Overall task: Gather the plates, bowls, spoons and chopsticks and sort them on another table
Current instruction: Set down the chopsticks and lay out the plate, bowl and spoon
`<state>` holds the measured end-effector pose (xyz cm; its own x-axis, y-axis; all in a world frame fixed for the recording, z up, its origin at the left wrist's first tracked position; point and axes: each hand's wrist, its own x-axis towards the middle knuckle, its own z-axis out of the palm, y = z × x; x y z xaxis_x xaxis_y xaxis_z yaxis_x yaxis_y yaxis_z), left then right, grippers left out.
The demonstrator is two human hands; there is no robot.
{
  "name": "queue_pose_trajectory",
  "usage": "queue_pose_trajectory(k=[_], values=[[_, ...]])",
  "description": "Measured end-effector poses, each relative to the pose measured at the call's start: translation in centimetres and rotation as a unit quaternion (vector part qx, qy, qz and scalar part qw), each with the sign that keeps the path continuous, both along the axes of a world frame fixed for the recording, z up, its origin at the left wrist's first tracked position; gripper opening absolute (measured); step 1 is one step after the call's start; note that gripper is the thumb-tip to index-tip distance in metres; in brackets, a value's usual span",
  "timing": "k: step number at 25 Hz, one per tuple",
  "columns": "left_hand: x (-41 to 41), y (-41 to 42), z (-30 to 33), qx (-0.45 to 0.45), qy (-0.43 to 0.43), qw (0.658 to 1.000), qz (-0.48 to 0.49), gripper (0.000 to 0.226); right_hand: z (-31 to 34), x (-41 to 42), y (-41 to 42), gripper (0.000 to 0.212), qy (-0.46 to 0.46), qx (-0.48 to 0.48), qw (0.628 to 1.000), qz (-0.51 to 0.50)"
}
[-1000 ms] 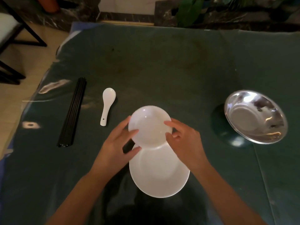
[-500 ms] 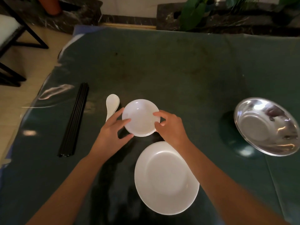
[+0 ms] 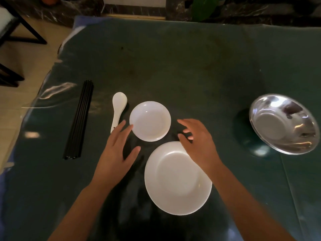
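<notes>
Small round white dish [image 3: 150,121] sits on the dark glossy surface [image 3: 191,66], just beyond a larger smooth white plate [image 3: 178,178] and beside a white ceramic spoon [image 3: 118,108] and a bundle of slim black chopsticks [image 3: 79,119]. Left hand [image 3: 116,153] and right hand [image 3: 198,141] flank it with fingers spread loose, gripping nothing. A shiny steel bowl [image 3: 284,124] lies tilted well apart at right.

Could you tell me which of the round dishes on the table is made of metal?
The shiny steel bowl at the far right, tilted. The small dish and large plate are white.
</notes>
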<state>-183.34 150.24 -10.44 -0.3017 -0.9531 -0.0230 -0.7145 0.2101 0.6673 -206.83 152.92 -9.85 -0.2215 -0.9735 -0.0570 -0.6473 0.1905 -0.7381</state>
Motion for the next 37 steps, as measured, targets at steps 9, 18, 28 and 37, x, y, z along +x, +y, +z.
queue_pose_trajectory(k=[9,18,28,37], values=[[-2.5,8.6,-1.6,0.339,0.175,0.906,0.183,0.026,-1.3,-2.2,11.6,0.029,-0.144,0.205,0.954,-0.166],[-5.2,8.3,-0.2,0.320,0.269,0.885,0.204,0.037,-1.5,-4.6,11.3,0.052,-0.246,0.145,0.941,-0.182],[-14.3,1.0,-1.3,0.283,0.296,0.897,0.169,0.018,-1.5,-12.3,4.1,0.035,-0.300,0.095,0.921,-0.228],[-12.5,4.7,-1.5,0.001,0.057,0.995,0.081,0.025,-1.9,-11.3,7.3,0.038,-0.017,0.036,0.978,-0.205]])
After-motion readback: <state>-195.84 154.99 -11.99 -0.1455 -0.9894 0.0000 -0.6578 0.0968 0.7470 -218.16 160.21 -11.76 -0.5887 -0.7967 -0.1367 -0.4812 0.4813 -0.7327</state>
